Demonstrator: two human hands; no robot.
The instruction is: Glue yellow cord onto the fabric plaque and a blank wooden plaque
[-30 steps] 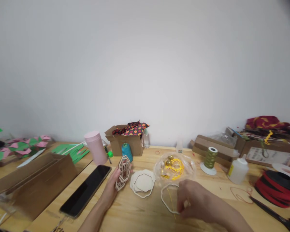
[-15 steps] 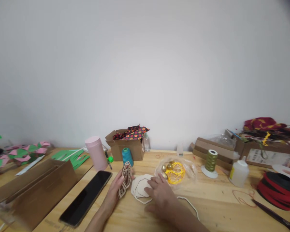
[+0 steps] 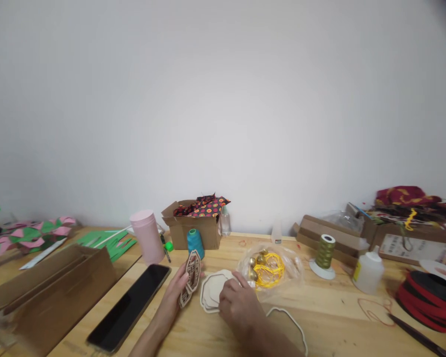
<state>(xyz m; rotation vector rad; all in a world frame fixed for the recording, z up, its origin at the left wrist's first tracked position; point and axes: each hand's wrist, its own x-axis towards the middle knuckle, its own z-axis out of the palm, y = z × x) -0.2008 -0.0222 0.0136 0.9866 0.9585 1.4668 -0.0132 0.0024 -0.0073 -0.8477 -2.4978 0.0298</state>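
My left hand (image 3: 173, 297) holds a laser-cut wooden lattice ornament (image 3: 191, 277) upright on the wooden table (image 3: 330, 317). My right hand (image 3: 241, 310) rests with its fingers on a stack of flat pale wooden cut-outs (image 3: 211, 290) just right of the ornament. A thin wooden outline ring (image 3: 292, 325) lies on the table right of that hand. Behind the stack sits a clear plastic bag with yellow cord and gold bells (image 3: 269, 265).
A black phone (image 3: 128, 307) and a long cardboard box (image 3: 48, 292) lie to the left. A pink cup (image 3: 146, 243), teal thread spool (image 3: 195, 243) and a box of patterned fabric (image 3: 196, 220) stand behind. Right: olive spool (image 3: 324, 253), white glue bottle (image 3: 367, 270), red-black ribbon rolls (image 3: 431, 295), scissors (image 3: 419, 334).
My right hand left the thin outline ring at the right and moved left onto the stack of cut-outs. The left hand keeps holding the ornament.
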